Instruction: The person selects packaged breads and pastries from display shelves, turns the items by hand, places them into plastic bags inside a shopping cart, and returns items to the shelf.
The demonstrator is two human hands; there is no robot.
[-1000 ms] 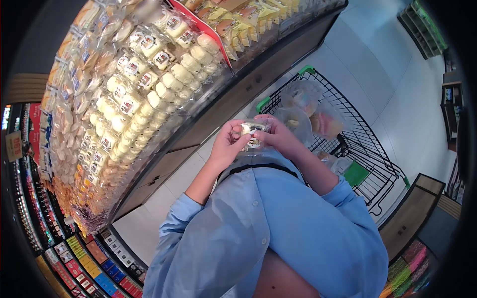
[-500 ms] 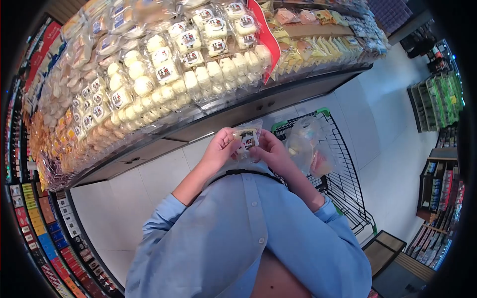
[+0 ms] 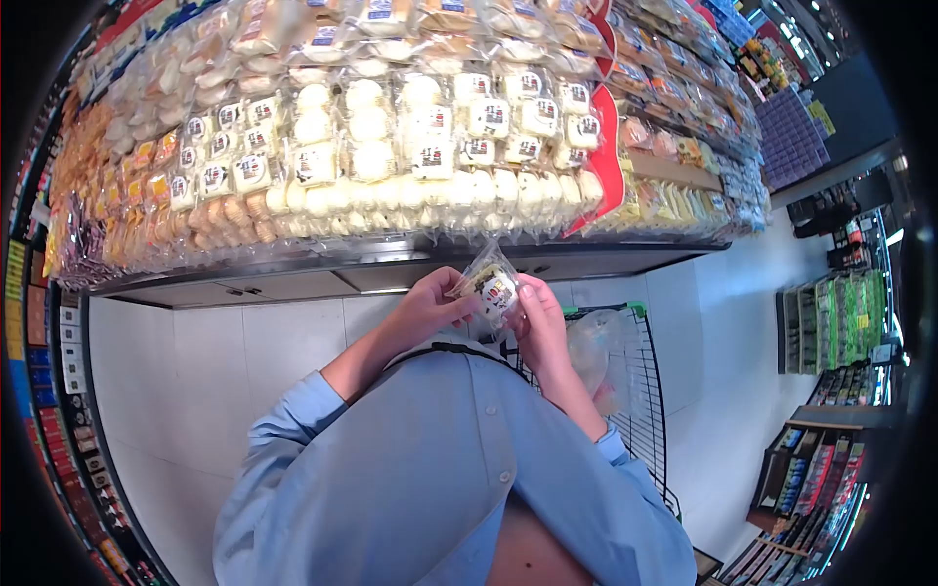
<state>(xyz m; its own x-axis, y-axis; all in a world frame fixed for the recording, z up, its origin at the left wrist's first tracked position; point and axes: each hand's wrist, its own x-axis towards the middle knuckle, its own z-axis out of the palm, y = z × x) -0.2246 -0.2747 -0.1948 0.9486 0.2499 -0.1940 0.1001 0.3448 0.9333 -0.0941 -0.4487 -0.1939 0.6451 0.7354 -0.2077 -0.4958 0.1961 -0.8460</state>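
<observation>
nearest the camera, a light-blue shirt [image 3: 420, 439], with sleeves pushed back to bare forearms. just past its dark belt [image 3: 454, 348], held in front of the waist, a clear packet [image 3: 493, 291] with a round printed label. pinched at its left edge by the left hand [image 3: 442, 301] and at its right edge by the right hand [image 3: 540, 311]; clamped from both sides, with neither hand nearer. lying between the two sets of fingers, with the label facing up toward the camera. tilted, with its long axis running roughly away from the body and one pointed wrapper corner aimed straight ahead (overlapping the display edge in view, with the true gap hard to judge).

beyond and to the right of the right hand, a shopping cart [image 3: 637, 310] with a clear bag [image 3: 588, 347] inside. farther ahead, past a strip of pale floor [image 3: 215, 391], a worktop [image 3: 293, 285] heaped with wrapped buns [image 3: 369, 125], many with similar labels. along it to the right, a red divider [image 3: 608, 166]. off at the far right, green shelves [image 3: 852, 322].
</observation>
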